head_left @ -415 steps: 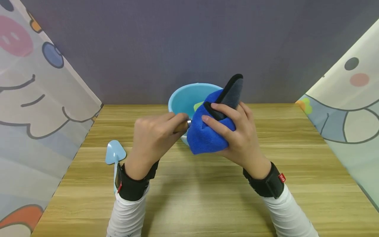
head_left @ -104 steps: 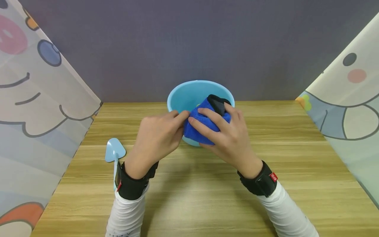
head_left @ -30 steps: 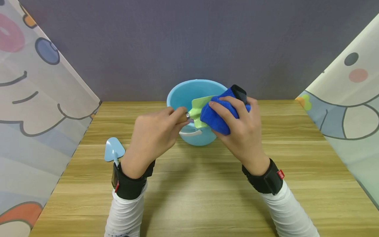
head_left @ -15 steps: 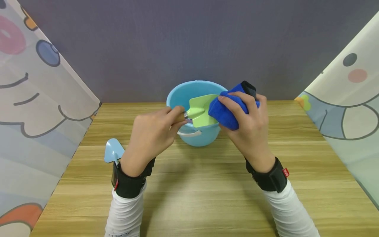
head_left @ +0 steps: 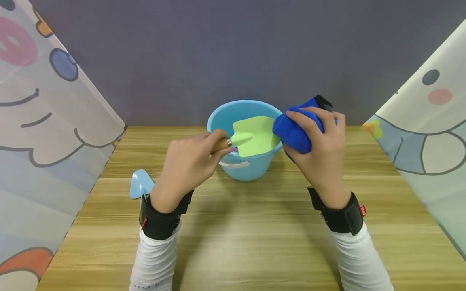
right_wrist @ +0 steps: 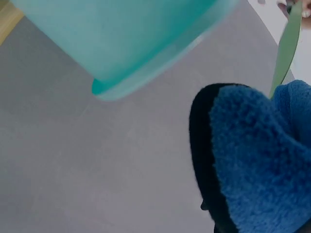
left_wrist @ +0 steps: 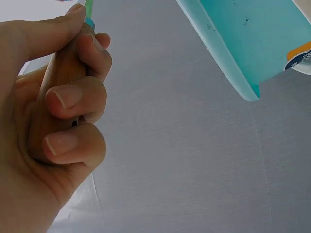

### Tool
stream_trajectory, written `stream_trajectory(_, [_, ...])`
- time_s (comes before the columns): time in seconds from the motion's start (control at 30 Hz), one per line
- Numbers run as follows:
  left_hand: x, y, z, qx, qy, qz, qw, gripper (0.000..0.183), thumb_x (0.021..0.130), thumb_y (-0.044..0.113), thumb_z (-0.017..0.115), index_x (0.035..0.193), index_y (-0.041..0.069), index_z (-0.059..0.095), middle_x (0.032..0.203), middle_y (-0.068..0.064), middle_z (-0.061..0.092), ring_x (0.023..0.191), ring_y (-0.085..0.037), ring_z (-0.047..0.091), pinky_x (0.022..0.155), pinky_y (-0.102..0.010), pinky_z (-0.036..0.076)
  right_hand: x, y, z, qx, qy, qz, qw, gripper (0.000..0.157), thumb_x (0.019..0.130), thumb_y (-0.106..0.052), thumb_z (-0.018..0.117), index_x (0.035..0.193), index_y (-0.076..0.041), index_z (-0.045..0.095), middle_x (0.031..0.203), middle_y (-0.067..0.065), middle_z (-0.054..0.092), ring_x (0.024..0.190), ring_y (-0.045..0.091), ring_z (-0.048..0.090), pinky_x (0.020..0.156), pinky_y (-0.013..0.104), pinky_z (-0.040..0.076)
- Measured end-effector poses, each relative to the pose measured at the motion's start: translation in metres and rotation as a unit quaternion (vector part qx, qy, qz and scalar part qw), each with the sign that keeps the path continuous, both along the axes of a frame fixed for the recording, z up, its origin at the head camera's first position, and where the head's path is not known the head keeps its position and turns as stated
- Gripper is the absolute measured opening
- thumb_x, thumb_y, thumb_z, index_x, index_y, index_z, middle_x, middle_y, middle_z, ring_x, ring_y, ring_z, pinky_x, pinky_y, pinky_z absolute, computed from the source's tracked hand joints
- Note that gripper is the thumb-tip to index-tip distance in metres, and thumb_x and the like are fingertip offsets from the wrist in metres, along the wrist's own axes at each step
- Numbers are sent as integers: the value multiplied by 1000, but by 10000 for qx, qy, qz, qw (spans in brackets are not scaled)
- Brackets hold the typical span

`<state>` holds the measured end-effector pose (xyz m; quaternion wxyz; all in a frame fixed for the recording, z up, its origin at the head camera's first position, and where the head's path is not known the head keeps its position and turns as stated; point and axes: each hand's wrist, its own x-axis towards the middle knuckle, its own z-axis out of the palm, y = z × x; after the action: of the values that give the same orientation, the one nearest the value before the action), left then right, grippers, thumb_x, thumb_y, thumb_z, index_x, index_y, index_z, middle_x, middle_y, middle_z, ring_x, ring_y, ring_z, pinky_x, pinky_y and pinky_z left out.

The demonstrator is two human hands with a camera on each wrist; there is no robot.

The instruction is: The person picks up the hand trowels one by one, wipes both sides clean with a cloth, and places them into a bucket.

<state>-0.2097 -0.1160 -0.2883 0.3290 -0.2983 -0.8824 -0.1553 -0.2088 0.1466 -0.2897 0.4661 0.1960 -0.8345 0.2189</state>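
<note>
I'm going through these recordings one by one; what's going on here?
A person's left hand grips the wooden handle of a green shovel, which overlaps a blue bucket in the head view. The right hand holds a bunched blue cloth at the end of the blade. A light-blue shovel lies on the table, left of the bucket.

The head view faces forward and down from above the desk [head_left: 247, 238]; the left wrist view looks closely at the fingers [left_wrist: 85, 99], the right at the cloth [right_wrist: 257, 155]; all share the bucket [head_left: 245, 167].
</note>
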Motion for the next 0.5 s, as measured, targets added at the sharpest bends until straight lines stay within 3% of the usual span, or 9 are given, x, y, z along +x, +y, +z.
stream_trajectory(0.2, [0, -2, -1, 52, -320, -30, 9995, 23, 87, 37, 69, 92, 15, 66, 53, 7, 48, 43, -9, 41, 36, -27, 30, 3, 6, 5, -587, 35, -72, 9982, 45, 71, -12, 78, 115, -13, 67, 122, 27, 61, 116, 43, 45, 95, 65, 44])
stream_trajectory(0.5, [0, -2, -1, 12, -434, -10, 9991, 22, 87, 37, 68, 92, 16, 65, 53, 8, 51, 44, -8, 43, 36, -28, 31, 5, 4, 7, -799, 233, 11, 9965, 44, 71, -11, 79, 112, -12, 67, 121, 27, 61, 117, 43, 45, 97, 64, 44])
